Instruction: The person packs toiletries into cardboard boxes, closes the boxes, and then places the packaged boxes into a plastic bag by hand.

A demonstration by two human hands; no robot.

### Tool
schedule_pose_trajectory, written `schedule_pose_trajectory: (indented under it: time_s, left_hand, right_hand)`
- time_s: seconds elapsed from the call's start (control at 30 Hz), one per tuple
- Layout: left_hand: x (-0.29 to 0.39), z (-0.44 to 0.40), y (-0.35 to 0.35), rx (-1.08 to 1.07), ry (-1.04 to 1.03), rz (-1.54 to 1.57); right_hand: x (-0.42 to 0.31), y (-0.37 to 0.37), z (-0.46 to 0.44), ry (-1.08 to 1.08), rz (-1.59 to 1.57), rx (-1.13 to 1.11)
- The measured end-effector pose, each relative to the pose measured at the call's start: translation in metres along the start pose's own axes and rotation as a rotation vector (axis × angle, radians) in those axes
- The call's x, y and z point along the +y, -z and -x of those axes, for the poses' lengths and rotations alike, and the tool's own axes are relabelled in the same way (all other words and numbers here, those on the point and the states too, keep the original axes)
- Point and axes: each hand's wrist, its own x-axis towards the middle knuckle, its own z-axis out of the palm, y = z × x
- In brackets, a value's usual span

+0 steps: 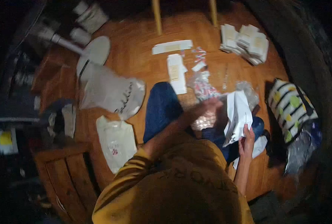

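My right hand point(247, 140) is closed on the lower right edge of a white plastic bag point(238, 114) with black printing, held up in front of my right leg. To the bag's left is my left hand point(212, 107), smeared by motion, close to the bag's upper left edge. Whether its fingers grip anything I cannot make out. Just beyond that hand lies a clear plastic bag of small red and white pieces point(206, 87). Crumpled clear plastic point(247, 91) shows behind the white bag.
Flat white cartons point(177, 74) and small strips point(199, 56) lie ahead on the wooden floor. Stacked cartons point(248, 41) sit far right. A lettered clear bag point(113, 89) and a cream bag point(117, 143) are at left. A striped bag point(291, 108) stands right.
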Motion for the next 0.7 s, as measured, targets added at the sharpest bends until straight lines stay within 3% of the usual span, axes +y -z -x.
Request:
schedule_pose_trajectory:
  time_s: [0.07,0.1,0.2,0.27,0.33,0.37,0.43,0.5,0.53,0.6,0.63,0.67,0.7]
  left_hand:
    - [0.038,-0.001,-0.070,0.176,0.409,-0.036]
    - [0.013,-0.006,-0.066,0.029,0.368,0.186]
    - [-0.008,0.000,-0.043,0.092,0.257,0.540]
    - [0.008,0.013,-0.032,0.301,0.144,0.381]
    - [0.030,0.020,-0.028,0.404,0.120,0.326]
    - [0.035,0.021,-0.025,0.509,0.046,0.237]
    - [0.056,0.031,-0.026,0.609,-0.023,0.144]
    - [0.100,0.044,-0.038,0.766,0.160,-0.504]
    - [0.098,0.049,-0.024,0.745,0.164,-0.511]
    - [0.082,0.060,0.007,0.782,-0.143,-0.053]
    - [0.110,0.066,-0.026,0.749,-0.228,-0.233]
    - [0.113,0.068,-0.022,0.780,-0.247,-0.024]
    - [0.112,0.071,-0.013,0.820,-0.254,-0.013]
  right_hand:
    - [0.018,-0.005,-0.007,-0.067,0.054,-0.115]
    - [0.021,-0.005,-0.008,-0.107,0.095,-0.188]
    - [0.018,-0.037,-0.010,-0.084,-0.019,-0.156]
    - [0.022,-0.030,-0.019,-0.037,-0.020,-0.139]
    - [0.031,-0.013,-0.036,-0.059,0.301,-0.130]
    - [0.039,-0.012,-0.046,-0.056,0.300,-0.127]
    - [0.057,-0.018,-0.073,-0.166,0.255,0.183]
    - [0.117,0.005,-0.130,0.179,0.555,0.164]
    - [0.135,0.001,-0.149,0.331,0.659,0.111]
    - [0.190,-0.010,-0.188,0.570,1.092,0.081]
    - [0.199,-0.024,-0.190,0.724,1.309,0.054]
    - [0.208,-0.038,-0.192,0.906,1.537,0.068]
    - [0.215,-0.053,-0.193,1.103,1.731,0.114]
